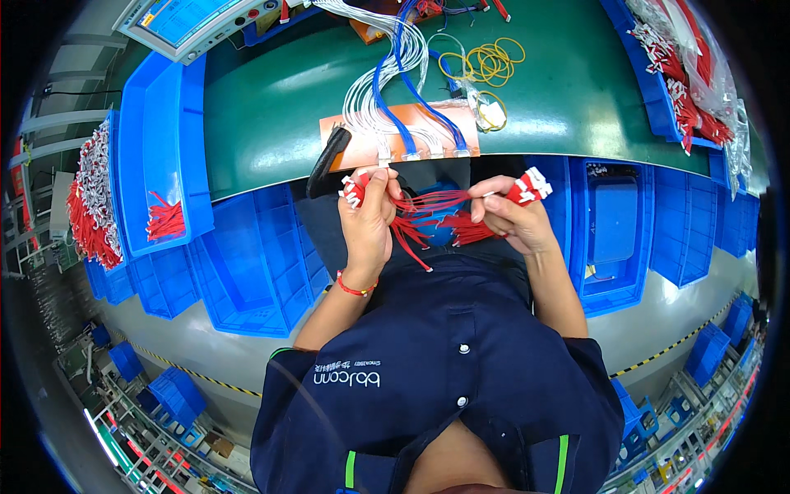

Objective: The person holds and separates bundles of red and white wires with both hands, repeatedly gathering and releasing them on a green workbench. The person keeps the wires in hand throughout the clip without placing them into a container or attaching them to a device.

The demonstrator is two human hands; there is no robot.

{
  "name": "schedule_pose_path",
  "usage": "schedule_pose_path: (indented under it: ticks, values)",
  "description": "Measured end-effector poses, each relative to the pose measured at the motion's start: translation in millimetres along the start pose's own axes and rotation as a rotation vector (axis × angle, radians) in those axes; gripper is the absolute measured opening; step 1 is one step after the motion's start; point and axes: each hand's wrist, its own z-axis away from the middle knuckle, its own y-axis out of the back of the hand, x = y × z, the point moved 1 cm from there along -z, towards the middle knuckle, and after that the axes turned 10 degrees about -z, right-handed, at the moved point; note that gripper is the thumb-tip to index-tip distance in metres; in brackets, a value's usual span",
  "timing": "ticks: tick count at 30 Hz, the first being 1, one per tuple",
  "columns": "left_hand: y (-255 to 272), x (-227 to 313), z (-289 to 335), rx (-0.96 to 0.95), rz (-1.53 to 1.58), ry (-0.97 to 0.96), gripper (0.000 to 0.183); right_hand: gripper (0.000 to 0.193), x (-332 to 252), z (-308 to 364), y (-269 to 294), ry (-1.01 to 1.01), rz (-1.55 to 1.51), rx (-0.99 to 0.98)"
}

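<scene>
Between my hands a bundle of red wires [440,200] with white connectors at both ends is stretched in front of the bench edge. My left hand [368,206] is closed on its left end, close to the copper-coloured test board [448,121]; white connectors stick out past the fingers. On the other end my right hand [514,214] grips the wires, with a cluster of white connectors [531,186] above the fingertips. Loose red wires hang below both hands. White and blue cables [384,82] run from the board's front edge toward the back of the bench.
A screened instrument [197,25] stands at the back left. Blue bins holding red wires flank the green bench [568,99]: a long bin [160,123] left, another [654,90] right. A yellow wire coil [494,64] lies behind the board. More blue crates [247,263] sit below.
</scene>
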Motion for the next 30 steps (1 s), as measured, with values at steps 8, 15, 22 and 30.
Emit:
schedule_pose_path:
  ticks: [8, 15, 22, 30]
  values:
    - [2, 4, -1, 0.033, -0.040, 0.003, 0.016, 0.026, 6, -10, -18, -0.018, 0.174, 0.140]
    - [1, 5, 0, 0.019, -0.006, 0.028, 0.019, 0.022, 2, -12, -24, -0.035, 0.235, 0.154]
    - [0, 7, 3, -0.022, 0.139, 0.095, 0.024, 0.022, 7, -24, -30, 0.056, 0.251, 0.338]
    - [9, 21, -3, -0.164, -0.075, 0.114, 0.029, 0.021, 12, -34, -24, 0.209, 0.357, 0.418]
